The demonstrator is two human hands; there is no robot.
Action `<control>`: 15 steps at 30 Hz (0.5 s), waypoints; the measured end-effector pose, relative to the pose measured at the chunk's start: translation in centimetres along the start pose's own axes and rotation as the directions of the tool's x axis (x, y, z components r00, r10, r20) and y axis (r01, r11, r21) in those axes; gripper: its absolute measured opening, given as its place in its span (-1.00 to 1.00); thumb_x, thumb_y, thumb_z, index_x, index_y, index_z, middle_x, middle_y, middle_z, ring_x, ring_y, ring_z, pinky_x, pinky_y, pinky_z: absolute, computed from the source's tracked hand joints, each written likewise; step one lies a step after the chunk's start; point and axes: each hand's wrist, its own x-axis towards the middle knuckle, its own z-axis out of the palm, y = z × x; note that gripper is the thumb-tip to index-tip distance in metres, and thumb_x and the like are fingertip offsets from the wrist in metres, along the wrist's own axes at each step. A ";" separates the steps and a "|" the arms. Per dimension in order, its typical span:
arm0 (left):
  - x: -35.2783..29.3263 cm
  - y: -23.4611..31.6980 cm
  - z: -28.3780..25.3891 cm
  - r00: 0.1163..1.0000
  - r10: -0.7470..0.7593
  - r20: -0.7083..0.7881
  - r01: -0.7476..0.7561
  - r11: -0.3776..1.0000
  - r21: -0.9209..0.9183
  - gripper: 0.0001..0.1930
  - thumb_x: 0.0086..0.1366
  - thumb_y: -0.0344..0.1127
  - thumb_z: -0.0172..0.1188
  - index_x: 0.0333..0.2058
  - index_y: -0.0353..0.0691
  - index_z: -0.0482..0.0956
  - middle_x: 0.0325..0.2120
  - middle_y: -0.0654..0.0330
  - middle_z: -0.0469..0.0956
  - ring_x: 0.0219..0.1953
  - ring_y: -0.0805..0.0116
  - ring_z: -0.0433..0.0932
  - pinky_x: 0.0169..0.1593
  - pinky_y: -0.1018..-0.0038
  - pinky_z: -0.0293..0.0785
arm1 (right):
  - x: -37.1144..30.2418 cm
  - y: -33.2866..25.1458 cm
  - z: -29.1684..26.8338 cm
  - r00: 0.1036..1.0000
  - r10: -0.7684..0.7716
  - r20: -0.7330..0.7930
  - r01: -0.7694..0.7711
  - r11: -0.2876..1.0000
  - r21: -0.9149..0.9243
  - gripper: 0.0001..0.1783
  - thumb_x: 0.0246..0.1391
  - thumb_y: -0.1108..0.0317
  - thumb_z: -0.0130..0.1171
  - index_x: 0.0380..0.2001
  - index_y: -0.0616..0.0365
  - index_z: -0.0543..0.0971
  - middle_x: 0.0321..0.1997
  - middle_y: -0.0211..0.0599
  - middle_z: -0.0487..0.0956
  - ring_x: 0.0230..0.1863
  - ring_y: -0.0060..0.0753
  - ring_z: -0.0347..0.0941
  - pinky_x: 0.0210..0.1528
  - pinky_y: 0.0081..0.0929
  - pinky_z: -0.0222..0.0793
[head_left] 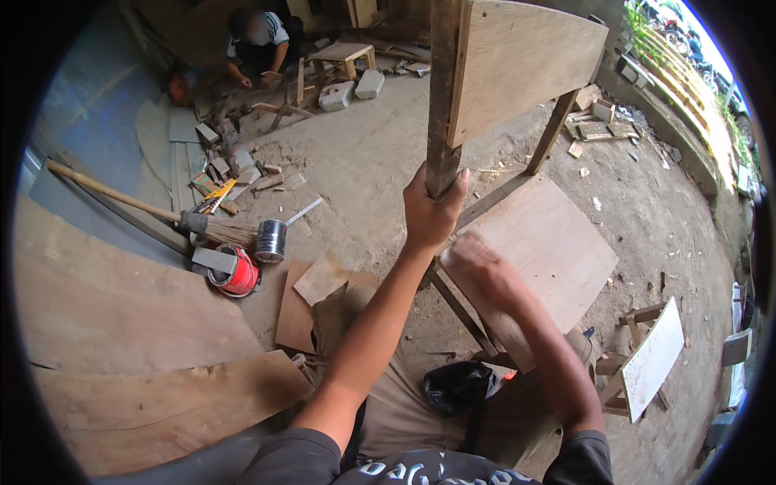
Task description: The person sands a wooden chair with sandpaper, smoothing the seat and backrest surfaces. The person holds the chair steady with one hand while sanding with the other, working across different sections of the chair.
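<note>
A wooden chair stands before me, with a pale plywood backrest (525,65) and a plywood seat (554,250). My left hand (432,210) is wrapped round the chair's dark upright post (444,105), just below the backrest. Over the corner of the seat nearest that post is my right hand (483,267), smeared by motion. Its fingers are too blurred to show whether they hold anything. Below the seat, a black plastic bag (458,388) lies between my legs.
At left are a broom (218,228), a red bucket (236,273), a metal can (272,241) and large wooden boards (121,299). A small white-topped stool (651,364) lies tilted at right. Another person (259,44) crouches far left among wood scraps.
</note>
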 end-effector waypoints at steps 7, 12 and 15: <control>-0.1 -0.2 0.1 1.000 0.007 -0.005 -0.007 1.000 -0.005 -0.81 0.25 -0.30 0.26 -0.39 -0.27 0.48 -0.65 0.39 0.43 -0.58 0.67 0.31 -0.49 0.61 0.27 | -0.3 -3.6 0.7 0.995 -0.065 0.080 0.067 0.997 -0.028 -0.52 0.14 0.48 -0.02 0.17 0.13 0.40 0.38 -0.06 0.26 0.44 -0.05 0.07 0.50 -0.19 -0.09; 0.2 -0.5 0.3 0.999 0.043 0.010 -0.043 0.999 -0.019 -0.83 0.24 -0.33 0.27 -0.41 -0.26 0.48 -0.64 0.40 0.44 -0.58 0.68 0.33 -0.49 0.61 0.28 | 0.7 2.1 -2.3 0.989 0.138 -0.057 -0.138 0.990 0.011 -0.55 0.17 0.42 -0.02 0.14 0.14 0.43 0.36 -0.15 0.30 0.45 -0.08 0.06 0.50 -0.26 -0.11; 0.1 0.1 -0.1 1.000 -0.008 0.007 0.008 1.000 0.007 -0.83 0.24 -0.32 0.27 -0.40 -0.26 0.49 -0.64 0.40 0.45 -0.57 0.69 0.33 -0.49 0.61 0.29 | 0.4 -1.7 -0.9 0.981 -0.139 0.138 0.157 0.979 -0.127 -0.54 0.17 0.42 -0.02 0.17 0.13 0.41 0.35 -0.16 0.31 0.45 -0.10 0.06 0.50 -0.22 -0.11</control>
